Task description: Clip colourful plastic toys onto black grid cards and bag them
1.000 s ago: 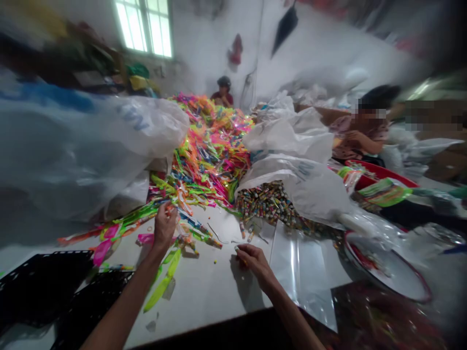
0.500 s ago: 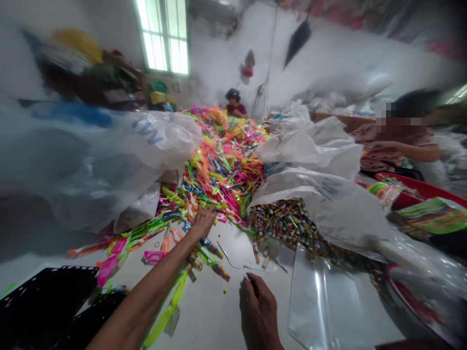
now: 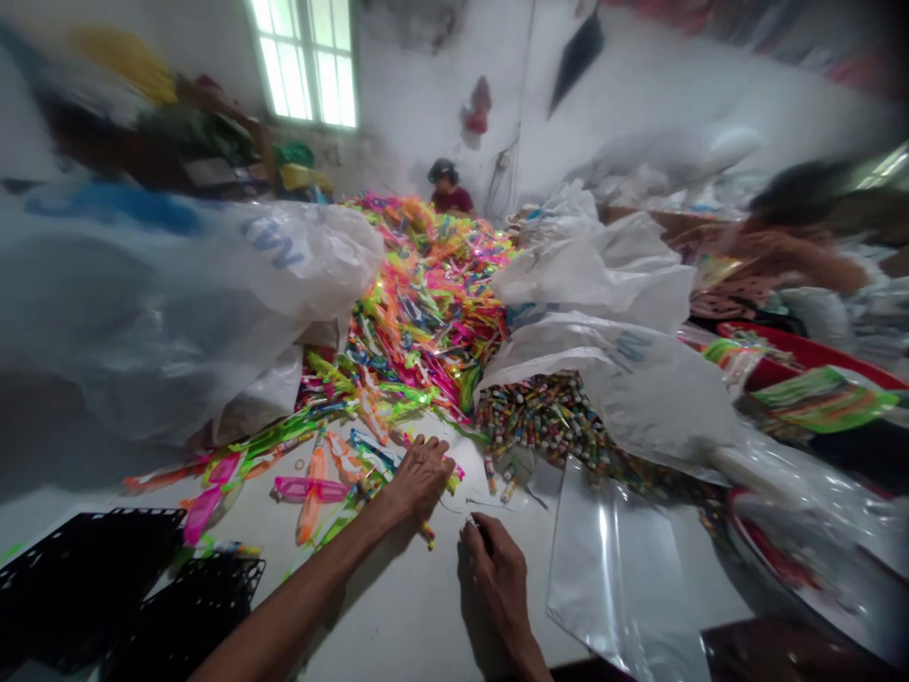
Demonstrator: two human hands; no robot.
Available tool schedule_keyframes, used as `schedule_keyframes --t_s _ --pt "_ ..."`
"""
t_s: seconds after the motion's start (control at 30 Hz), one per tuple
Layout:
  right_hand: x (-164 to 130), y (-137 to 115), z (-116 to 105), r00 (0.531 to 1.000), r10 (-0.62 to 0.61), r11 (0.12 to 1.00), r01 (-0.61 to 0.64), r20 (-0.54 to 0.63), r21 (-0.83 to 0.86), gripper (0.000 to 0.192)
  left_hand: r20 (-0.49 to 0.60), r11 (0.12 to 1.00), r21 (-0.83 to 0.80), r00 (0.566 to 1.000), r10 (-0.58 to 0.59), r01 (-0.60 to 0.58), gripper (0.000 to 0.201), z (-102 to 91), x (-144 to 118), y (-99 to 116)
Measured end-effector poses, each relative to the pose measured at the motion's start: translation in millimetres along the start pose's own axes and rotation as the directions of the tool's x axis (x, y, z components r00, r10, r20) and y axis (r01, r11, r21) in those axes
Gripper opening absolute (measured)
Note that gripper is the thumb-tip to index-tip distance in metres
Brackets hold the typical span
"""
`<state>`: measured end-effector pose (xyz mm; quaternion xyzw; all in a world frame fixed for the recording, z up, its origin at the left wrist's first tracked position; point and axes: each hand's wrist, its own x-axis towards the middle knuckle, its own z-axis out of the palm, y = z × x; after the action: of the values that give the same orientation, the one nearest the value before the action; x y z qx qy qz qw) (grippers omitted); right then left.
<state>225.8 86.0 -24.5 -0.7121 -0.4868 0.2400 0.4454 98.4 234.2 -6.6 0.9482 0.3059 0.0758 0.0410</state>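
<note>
Counts of the things on the white counter (image 3: 398, 606)

Two bare hands are in view, the left hand (image 3: 418, 474) and the right hand (image 3: 497, 573). Two other people sit at the far side, one in a dark red shirt (image 3: 447, 189) and one blurred at the right (image 3: 788, 256). There are two black plastic crates (image 3: 92, 578), one flat clear plastic bag (image 3: 611, 559), one red basin (image 3: 802, 365), and one window (image 3: 305, 57). The neon plastic strips (image 3: 426, 303) and the small printed tubes (image 3: 546, 417) are too many to count.
</note>
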Motion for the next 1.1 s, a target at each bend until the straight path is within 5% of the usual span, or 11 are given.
schedule_keyframes --t_s 0.3,0.47,0.63,0.87,1.1 --pt "1.2 -2.2 -0.5 1.000 -0.015 1.000 0.015 -0.015 0.024 0.040 -0.061 0.991 -0.105 0.994 -0.091 0.084 0.029 -32.6 -45.9 -2.3" --pt "-0.7 -2.2 -1.0 1.000 0.009 1.000 -0.009 0.001 0.007 0.037 -0.179 0.937 -0.163 0.925 -0.336 0.309 0.030 -43.6 -18.0 -58.8" --pt "-0.8 -3.3 -0.9 1.000 -0.001 1.000 0.002 -0.009 0.024 0.036 -0.217 0.882 -0.199 0.859 -0.464 0.427 0.032 -29.1 18.1 -94.8" --pt "-0.2 -9.8 -1.6 1.000 -0.001 1.000 0.001 -0.025 0.007 0.033 -0.181 0.873 -0.263 0.868 -0.462 0.410 0.033 -9.4 28.3 -72.9" --pt "0.7 -11.3 -3.9 0.997 0.060 0.991 -0.054 -0.044 0.122 0.034 -0.188 0.855 -0.386 0.878 -0.440 0.346 0.030 -41.8 7.7 -26.7"
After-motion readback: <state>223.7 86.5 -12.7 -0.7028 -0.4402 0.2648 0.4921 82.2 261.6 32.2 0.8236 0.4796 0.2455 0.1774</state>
